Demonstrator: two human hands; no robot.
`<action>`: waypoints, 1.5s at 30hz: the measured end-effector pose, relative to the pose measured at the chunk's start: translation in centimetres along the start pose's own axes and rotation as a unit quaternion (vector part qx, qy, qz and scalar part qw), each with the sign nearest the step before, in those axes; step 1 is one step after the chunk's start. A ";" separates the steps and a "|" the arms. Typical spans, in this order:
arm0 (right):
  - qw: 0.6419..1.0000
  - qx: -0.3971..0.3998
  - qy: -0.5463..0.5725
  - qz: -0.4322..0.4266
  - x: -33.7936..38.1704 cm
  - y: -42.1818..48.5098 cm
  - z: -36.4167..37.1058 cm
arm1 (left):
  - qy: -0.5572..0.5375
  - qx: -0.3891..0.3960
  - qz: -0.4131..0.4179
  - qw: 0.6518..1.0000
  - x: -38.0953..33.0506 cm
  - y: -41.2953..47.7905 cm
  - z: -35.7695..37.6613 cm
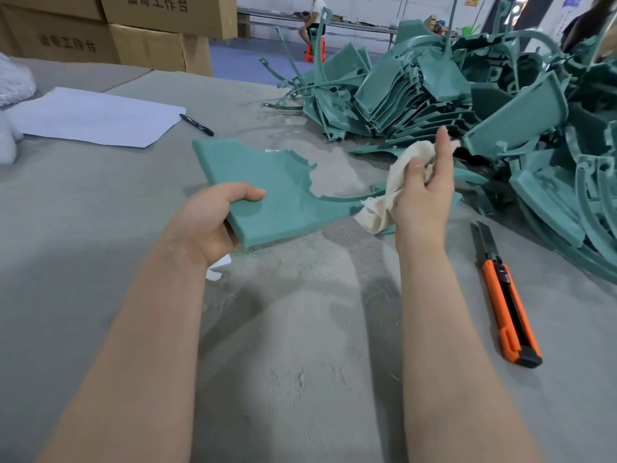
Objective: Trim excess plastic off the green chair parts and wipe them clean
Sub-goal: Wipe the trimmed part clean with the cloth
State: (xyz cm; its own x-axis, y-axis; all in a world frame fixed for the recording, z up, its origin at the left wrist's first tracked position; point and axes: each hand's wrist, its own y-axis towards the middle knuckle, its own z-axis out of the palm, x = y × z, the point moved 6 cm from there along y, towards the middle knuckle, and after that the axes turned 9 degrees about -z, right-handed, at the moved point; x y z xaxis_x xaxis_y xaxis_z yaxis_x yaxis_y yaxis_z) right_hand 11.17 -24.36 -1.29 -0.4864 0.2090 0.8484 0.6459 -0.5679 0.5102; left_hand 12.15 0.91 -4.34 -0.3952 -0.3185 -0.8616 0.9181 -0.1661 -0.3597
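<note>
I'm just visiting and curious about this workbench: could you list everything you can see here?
table: one, grey, under everything
chair part: one, green, held above the table centre
pile of chair parts: many, green, table's far right
cloth: one, cream, held right of the chair part
knife: one, orange and black, on table, right
paper: one sheet, white, table's far left
pen: one, black, beside the paper
boxes: several, brown, behind the table, left
person: one, seated far behind
left hand: grips the chair part
right hand: holds the cloth
</note>
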 end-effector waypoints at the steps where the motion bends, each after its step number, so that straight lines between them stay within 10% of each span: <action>1: 1.000 -0.006 -0.022 -0.004 -0.1 0.0 -0.2 | 0.004 0.003 -0.003 1.000 0.0 0.0 -0.1; 10: 0.968 -0.108 0.082 0.211 -3.1 -0.3 -1.6 | -0.015 0.015 -0.007 1.000 0.0 0.1 -0.2; 17: 0.947 -0.248 0.104 0.177 -2.3 -1.0 -3.4 | -0.132 0.008 0.061 0.989 -1.0 -0.1 -0.1; 23: 0.998 0.044 -0.035 -0.039 4.0 -3.1 4.5 | -0.090 0.048 0.061 0.993 0.0 -0.1 3.0; 28: 0.882 0.390 -0.181 -0.193 5.0 -11.4 12.6 | -0.185 0.107 0.089 0.973 -0.9 -0.5 3.3; 45: 0.891 0.270 -0.331 -0.151 3.5 -6.3 14.7 | -0.140 0.063 0.045 0.987 -0.2 0.0 3.3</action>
State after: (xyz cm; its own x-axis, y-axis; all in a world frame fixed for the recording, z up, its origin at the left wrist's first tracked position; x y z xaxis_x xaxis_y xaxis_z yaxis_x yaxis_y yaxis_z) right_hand 14.02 -8.39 0.54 -0.3479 0.8134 0.4663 0.8203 0.0232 0.5715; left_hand 12.17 -2.06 -2.97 -0.3213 -0.5793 -0.7491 0.9459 -0.2343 -0.2245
